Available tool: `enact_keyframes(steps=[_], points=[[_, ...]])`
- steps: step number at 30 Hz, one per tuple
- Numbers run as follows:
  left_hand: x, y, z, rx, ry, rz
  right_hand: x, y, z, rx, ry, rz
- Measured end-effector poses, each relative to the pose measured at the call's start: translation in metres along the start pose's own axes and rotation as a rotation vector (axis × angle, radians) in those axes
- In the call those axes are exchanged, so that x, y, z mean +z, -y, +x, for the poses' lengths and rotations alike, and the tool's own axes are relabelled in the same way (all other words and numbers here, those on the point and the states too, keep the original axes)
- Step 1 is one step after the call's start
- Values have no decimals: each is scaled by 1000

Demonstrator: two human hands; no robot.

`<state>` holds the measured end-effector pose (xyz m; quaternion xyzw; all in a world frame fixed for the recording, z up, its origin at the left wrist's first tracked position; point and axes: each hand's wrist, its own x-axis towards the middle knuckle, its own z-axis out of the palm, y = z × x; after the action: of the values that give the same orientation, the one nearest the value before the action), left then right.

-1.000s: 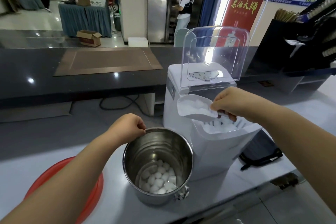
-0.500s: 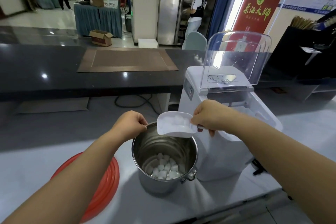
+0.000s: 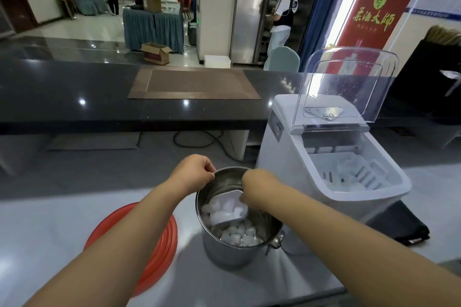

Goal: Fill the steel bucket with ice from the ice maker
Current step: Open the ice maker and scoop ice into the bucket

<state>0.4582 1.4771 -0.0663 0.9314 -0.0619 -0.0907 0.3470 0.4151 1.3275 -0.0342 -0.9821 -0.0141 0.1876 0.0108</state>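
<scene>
bucket: steel bucket (image 3: 232, 254) stands upright on the pale counter (image 3: 50, 227), just left of the ice maker (image 3: 331, 164), touching or nearly so
left hand: left hand (image 3: 193, 173) pinches the bucket's far-left rim, fingers closed on the edge
right hand: right hand (image 3: 259, 190) is over the bucket mouth, closed around the handle end of a white scoop (image 3: 228, 208)
scoop: tilted down inside the bucket, mouth toward the left wall, ice cubes (image 3: 239, 233) in it and below it
fill: cubes cover the bucket floor; level under the scoop can't be judged
ice maker: clear lid (image 3: 349, 82) flipped up, white basket (image 3: 349, 174) exposed with some ice left in it
beside: red round tray (image 3: 159, 247) left of the bucket, partly under the left forearm; black item (image 3: 399, 227) behind the maker's right side
background: dark counter (image 3: 74, 92) with a brown mat (image 3: 194, 83)
</scene>
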Motion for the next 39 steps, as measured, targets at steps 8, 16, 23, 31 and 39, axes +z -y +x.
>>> enact_keyframes(steps=[8, 16, 23, 31, 39], points=[[1, -3, 0, -9, -15, 44, -2, -4, -6, -37, -121, -103], [3, -17, 3, 75, -75, -9, -31, -32, -28, -12, -201, -45], [7, -44, 13, 154, -137, -109, -70, -77, -56, 54, -239, 111], [28, -78, 19, 220, 19, -146, -90, -155, -68, 185, -258, 339], [50, -109, 27, 243, 25, -197, -85, -232, -55, 382, -414, 137]])
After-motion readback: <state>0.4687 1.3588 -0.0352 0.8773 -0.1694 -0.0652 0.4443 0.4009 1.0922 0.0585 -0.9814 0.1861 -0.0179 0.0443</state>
